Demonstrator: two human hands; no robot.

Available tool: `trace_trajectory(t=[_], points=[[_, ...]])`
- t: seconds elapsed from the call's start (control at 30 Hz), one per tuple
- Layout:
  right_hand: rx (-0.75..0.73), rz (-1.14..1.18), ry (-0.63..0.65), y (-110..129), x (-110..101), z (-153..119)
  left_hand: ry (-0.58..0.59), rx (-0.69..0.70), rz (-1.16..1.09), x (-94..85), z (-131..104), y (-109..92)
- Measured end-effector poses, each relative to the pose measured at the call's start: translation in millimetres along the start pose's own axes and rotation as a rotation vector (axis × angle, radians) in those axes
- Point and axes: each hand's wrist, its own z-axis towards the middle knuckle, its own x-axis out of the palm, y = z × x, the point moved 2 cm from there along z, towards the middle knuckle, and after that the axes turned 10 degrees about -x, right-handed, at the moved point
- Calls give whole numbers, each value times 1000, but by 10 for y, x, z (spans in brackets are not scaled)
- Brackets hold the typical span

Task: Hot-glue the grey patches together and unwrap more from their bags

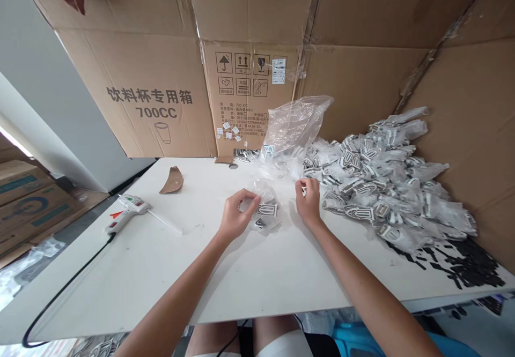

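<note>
My left hand (238, 215) is closed at the left edge of a small clear plastic bag (270, 227), its thumb and fingers pinching the film. Inside the bag are grey-and-white striped flat pieces (267, 209) and a small dark part near its bottom. My right hand (309, 198) hovers to the right of the bag, apart from it, with fingers curled and thumb against them. Whatever those fingertips may hold is too small to make out. Just beyond the right hand begins a heap of similar filled bags (362, 185).
A white glue gun (131, 209) with a black cord lies on the table's left (161, 271). Near it is a torn cardboard scrap (173, 181). A large clear bag (295, 124) stands at the back against cardboard walls (161, 78). Black strips (470, 263) lie at right.
</note>
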Motion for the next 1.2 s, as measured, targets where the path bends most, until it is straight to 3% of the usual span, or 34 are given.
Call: trace_trajectory(t=[0.13,0.3,0.4,0.5,0.57,0.8,1.03,1.2], points=[[66,-160,-6,-409,-34,70,-97,61,15,-35,-2,-14],[108,-372,66,-606,10,111,-159,85,32,-51,3,0],[104,-541,157,-626,65,111,-127,73,34,-58,18,2],[101,-608,178,-616,87,109,-50,44,22,-50,28,13],[108,-625,181,-603,91,108,-61,13,6,-46,26,32],[154,-629,206,-580,103,119,-213,-122,-20,-59,26,80],[191,-637,236,-558,108,121,-453,-123,-58,-161,65,73],[177,-617,242,-580,132,114,-539,-228,-242,-213,113,180]])
